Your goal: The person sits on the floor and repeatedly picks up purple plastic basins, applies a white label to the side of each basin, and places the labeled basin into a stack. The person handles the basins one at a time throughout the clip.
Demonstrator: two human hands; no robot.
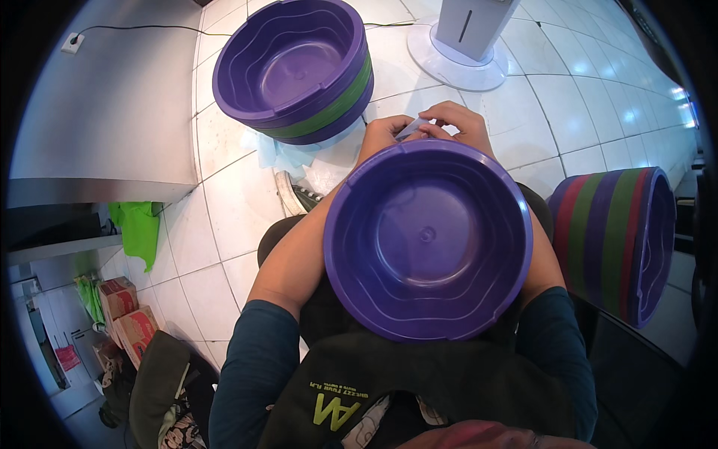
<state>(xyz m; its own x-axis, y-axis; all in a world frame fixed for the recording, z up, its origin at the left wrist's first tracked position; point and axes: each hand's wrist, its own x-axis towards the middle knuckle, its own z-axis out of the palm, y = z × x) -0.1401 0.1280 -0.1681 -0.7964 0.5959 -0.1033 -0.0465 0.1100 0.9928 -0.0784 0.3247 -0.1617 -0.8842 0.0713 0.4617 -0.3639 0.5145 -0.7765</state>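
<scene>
A round purple plastic basin (429, 241) rests on the person's lap, between the forearms, its inside facing up. Beyond its far rim, my left hand (387, 130) and my right hand (457, 124) meet at a small whitish, see-through piece (410, 129), perhaps a sticker or film. The fingers of both hands pinch it; the basin's rim partly hides the palms. A stack of purple and green basins (297, 73) stands on the floor ahead to the left.
A stack of purple, green and red basins (603, 244) lies sideways at the right. Ahead stands a white appliance on a round base (457, 62), with a cable along the floor. Light blue sheets (280, 154) lie by the left stack. Cardboard boxes (134, 331) are at lower left.
</scene>
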